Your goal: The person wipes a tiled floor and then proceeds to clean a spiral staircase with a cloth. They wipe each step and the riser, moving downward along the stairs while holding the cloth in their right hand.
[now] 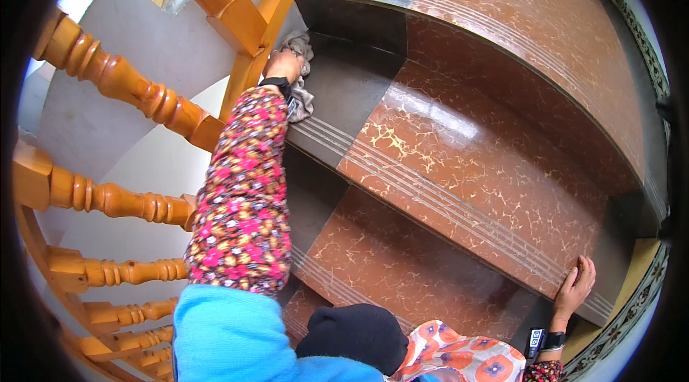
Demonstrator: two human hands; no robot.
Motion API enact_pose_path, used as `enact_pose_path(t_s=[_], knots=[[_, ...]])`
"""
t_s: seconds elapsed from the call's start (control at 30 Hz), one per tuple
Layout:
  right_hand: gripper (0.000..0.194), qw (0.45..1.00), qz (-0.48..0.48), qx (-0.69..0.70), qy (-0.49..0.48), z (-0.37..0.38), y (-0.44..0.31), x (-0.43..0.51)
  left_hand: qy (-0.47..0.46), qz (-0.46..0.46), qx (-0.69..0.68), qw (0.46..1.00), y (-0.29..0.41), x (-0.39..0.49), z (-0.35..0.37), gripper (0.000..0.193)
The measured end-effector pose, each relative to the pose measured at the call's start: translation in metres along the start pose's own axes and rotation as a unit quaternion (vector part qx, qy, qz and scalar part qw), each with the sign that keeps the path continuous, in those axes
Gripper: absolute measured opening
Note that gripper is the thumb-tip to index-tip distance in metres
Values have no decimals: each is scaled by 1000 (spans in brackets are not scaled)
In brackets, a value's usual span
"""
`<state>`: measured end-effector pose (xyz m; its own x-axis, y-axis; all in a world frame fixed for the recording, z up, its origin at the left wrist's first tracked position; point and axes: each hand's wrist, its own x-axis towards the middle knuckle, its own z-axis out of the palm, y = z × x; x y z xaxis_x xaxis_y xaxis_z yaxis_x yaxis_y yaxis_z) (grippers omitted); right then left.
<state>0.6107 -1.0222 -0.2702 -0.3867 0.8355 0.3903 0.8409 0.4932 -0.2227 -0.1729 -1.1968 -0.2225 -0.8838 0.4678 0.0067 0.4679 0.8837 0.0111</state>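
My left hand [285,65] presses on a crumpled grey cloth [302,99] at the inner end of a stair tread, beside the wooden base rail of the balustrade. Part of the cloth bunches beyond my fingers, and part trails back by my wrist. My right hand [577,283] rests on the front edge of the same marbled red-brown stair tread [457,167], near its outer end, with nothing seen in it. The tread has a dark grey end section [344,86] under and beside the cloth. Black bands circle both wrists.
Turned wooden balusters [134,86] line the left side. Another step [527,11] rises above, its curved front edge overhanging a dark riser. A lower step [377,242] lies nearer my body. Patterned border trim [624,323] runs along the wall side at right.
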Motion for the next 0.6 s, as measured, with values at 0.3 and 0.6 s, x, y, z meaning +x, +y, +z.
enact_pose_path(t_s=[0.3,0.6], knots=[[30,999,-18,-27,-13,0,2,0,297,179,-76,935,81,-20,-15,53],[29,1000,11,-6,-11,-1,-3,-1,59,104,24,992,41,70,33,49]])
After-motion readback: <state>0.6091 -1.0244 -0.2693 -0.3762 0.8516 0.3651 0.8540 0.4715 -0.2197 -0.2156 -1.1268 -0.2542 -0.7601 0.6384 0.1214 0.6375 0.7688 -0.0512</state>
